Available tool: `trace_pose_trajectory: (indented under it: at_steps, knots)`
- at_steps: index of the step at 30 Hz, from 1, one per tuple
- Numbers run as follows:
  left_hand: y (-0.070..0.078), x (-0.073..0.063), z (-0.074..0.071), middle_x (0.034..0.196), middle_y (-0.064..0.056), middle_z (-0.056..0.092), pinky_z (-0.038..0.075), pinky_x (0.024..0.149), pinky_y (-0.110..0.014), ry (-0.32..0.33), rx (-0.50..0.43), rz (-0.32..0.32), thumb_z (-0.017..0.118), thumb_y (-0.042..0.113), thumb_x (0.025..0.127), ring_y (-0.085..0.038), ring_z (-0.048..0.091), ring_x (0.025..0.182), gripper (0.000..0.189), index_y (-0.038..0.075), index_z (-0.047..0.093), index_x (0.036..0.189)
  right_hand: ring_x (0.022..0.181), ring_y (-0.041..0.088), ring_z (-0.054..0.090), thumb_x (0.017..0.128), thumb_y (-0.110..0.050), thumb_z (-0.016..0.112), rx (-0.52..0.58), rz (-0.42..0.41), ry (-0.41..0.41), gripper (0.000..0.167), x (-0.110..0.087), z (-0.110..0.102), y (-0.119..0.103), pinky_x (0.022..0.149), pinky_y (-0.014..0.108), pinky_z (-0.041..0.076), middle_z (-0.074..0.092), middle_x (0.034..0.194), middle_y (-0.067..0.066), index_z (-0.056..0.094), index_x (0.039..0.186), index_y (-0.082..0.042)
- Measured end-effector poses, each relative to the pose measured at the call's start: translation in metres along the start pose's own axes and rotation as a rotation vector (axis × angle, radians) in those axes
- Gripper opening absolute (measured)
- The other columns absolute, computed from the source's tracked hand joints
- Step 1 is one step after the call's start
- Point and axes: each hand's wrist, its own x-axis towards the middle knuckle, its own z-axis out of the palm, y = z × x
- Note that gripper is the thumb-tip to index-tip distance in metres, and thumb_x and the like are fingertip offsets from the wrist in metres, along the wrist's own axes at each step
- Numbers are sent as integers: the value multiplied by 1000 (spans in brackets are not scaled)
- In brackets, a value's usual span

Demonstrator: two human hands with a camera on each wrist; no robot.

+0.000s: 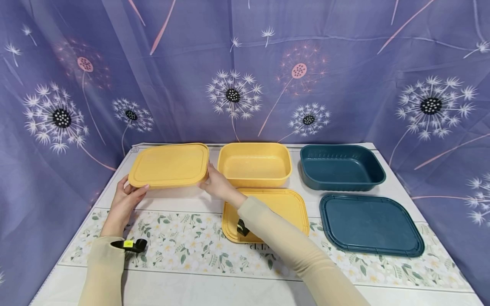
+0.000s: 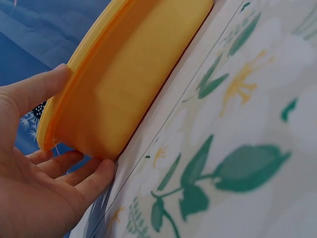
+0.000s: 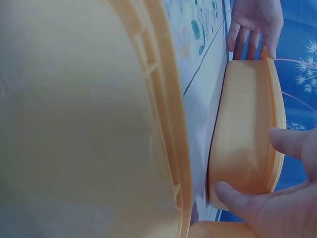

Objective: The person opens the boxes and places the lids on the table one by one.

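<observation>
A yellow food container with its lid on (image 1: 168, 165) is at the back left of the table, its base right at the tabletop in both wrist views. At its left end, my left hand (image 1: 124, 202) grips it, thumb on the lid's edge and fingers against the side wall (image 2: 124, 84). My right hand (image 1: 222, 182) holds the opposite end, with its thumb (image 3: 287, 142) at the lid's rim and a finger low on the wall. Beside that hand stands an uncovered yellow container (image 1: 254, 165). Under the right forearm lies a loose yellow lid (image 1: 283, 208).
An uncovered dark teal container (image 1: 342, 168) stands at the back right, with a teal lid (image 1: 371, 225) lying in front of it. Floral cloth (image 1: 172, 242) runs across the white table (image 1: 160, 287). A purple dandelion curtain (image 1: 183, 85) closes off the back and sides.
</observation>
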Motion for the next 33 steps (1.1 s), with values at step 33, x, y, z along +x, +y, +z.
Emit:
trace_pose_trajectory:
  at_steps: [33]
  knots:
    - [-4, -8, -16, 139, 4, 45, 47, 89, -9, -96, 130, 38, 70, 10, 97, 8, 55, 110, 96, 11, 0, 163, 136, 27, 47, 96, -13, 70, -101, -35, 38, 82, -1, -3, 2, 104, 28, 45, 18, 165, 13, 19, 159, 0]
